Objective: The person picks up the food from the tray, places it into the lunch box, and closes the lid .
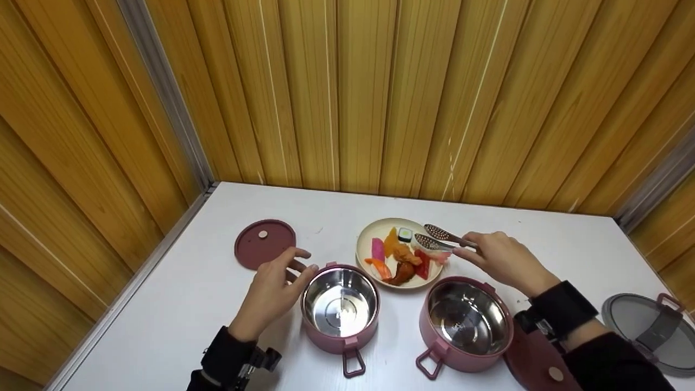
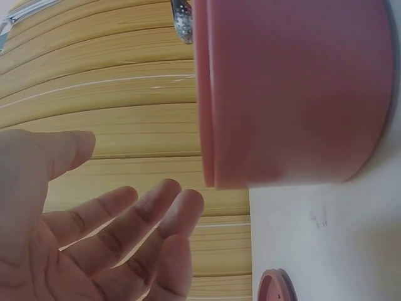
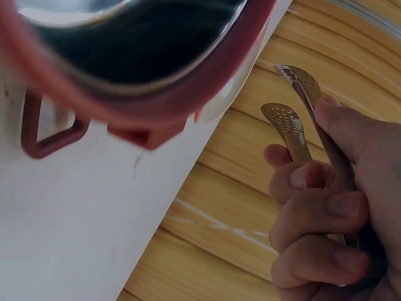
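My right hand (image 1: 502,260) grips a pair of metal tongs (image 3: 338,157) with perforated ends. In the head view the tong tips are spread over the right side of a cream plate (image 1: 365,234) and hold nothing. Several food pieces lie on the plate, among them a sushi roll (image 1: 405,234), a pink piece (image 1: 378,248) and a brown drumstick-like piece (image 1: 403,272). My left hand (image 1: 274,288), fingers loosely bent and holding nothing, hovers beside the left pink pot (image 1: 347,343). That pot's steel inside looks bare. A second pink pot (image 1: 472,363) stands below my right hand.
A dark red round lid (image 1: 266,247) lies at the left. Another red lid (image 1: 535,355) is partly hidden under my right forearm. At the far right lies a grey translucent lid (image 1: 630,309) with a handle. Wood-patterned panels (image 1: 358,98) rise behind the white table (image 1: 163,326).
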{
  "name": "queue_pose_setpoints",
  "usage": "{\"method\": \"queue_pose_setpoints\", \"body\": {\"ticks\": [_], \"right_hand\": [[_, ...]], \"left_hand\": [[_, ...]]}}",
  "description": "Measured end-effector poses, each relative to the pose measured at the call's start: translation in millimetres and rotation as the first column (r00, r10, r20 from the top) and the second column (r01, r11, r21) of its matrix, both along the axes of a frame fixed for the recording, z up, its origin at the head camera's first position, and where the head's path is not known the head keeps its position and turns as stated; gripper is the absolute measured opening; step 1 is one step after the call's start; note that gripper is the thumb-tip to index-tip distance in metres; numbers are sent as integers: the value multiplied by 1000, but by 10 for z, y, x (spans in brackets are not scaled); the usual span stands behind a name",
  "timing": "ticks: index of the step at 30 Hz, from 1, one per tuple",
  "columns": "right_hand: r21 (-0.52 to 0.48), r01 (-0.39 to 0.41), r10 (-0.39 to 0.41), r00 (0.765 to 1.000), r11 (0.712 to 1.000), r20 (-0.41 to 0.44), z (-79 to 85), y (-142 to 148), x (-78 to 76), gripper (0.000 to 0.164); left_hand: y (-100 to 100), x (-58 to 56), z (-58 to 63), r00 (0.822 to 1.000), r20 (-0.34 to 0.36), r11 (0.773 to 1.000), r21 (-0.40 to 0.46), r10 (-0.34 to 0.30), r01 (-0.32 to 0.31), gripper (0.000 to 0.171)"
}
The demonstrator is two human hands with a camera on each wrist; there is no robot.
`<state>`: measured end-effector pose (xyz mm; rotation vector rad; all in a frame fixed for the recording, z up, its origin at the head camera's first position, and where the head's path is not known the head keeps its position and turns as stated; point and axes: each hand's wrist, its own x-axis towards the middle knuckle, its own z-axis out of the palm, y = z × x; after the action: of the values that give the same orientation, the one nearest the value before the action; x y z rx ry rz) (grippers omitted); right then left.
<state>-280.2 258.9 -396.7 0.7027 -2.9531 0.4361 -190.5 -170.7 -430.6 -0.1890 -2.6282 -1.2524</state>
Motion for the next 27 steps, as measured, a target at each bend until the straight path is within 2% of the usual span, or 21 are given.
{"method": "queue_pose_setpoints", "body": {"ticks": [8,16,27], "right_hand": [[4,-69,69,998,998,14,-33,-145,17,35],[18,-74,72,996,997,60,-50,-199,25,37],[55,-72,69,997,996,46,-112,-238,19,34]], "left_hand": [[99,6,73,1000,-9,1000,-12,-9,9,19],[204,31,134,997,-54,998,-29,-57,56,14],[321,64,216,984,-153,995,-57,-91,83,8]]}}
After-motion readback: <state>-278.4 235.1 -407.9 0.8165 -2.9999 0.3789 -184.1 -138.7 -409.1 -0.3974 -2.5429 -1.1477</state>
